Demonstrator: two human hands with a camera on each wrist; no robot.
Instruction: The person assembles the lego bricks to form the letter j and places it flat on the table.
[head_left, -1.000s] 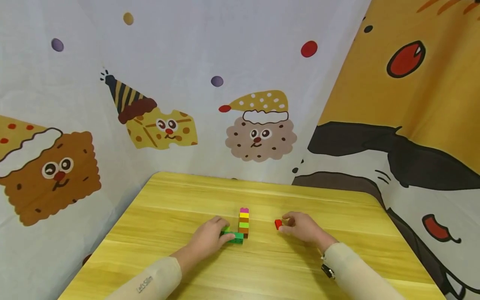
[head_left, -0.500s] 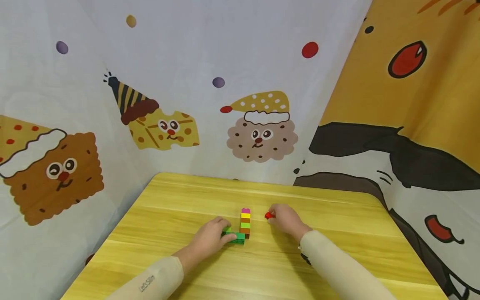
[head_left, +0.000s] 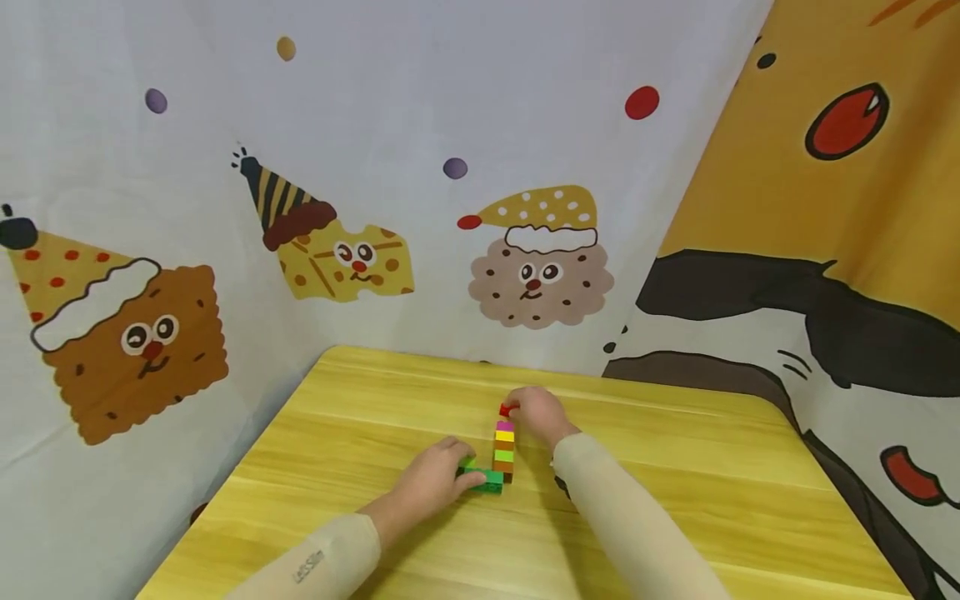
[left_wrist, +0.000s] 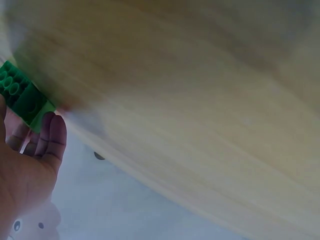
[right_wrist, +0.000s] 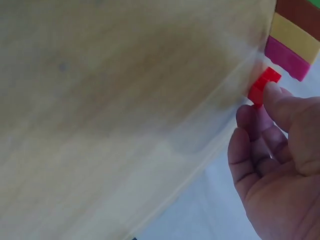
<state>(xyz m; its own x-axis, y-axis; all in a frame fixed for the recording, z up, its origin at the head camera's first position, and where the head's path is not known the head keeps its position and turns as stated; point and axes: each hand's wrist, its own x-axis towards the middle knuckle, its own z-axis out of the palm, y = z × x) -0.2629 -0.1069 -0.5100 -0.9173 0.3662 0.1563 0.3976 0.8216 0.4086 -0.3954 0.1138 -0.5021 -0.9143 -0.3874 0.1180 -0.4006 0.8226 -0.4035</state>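
Note:
A small tower of toy building bricks point(head_left: 504, 448) stands upright on the table, pink on top, then yellow, orange-brown and light green lower down. Beside its base lies a dark green brick point(head_left: 491, 481) with a light green one point(head_left: 468, 462); my left hand point(head_left: 430, 481) holds these between thumb and fingers. Studs or tubes of the green brick point(left_wrist: 20, 92) show in the left wrist view. Up at the tower's top, my right hand point(head_left: 538, 412) pinches a red brick point(right_wrist: 262, 86) between thumb and fingertips, a short gap from the pink brick point(right_wrist: 287, 57).
The yellow wood-grain table point(head_left: 397, 392) has rounded far corners. Behind it hangs a white cloth point(head_left: 420, 100) printed with cartoon biscuits and cheese, and an orange printed area point(head_left: 750, 192) fills the right side.
My right hand has carried the red brick leftward and up from the tabletop at the right to the tower's top. The left hand keeps its grip, and the head view has shifted slightly.

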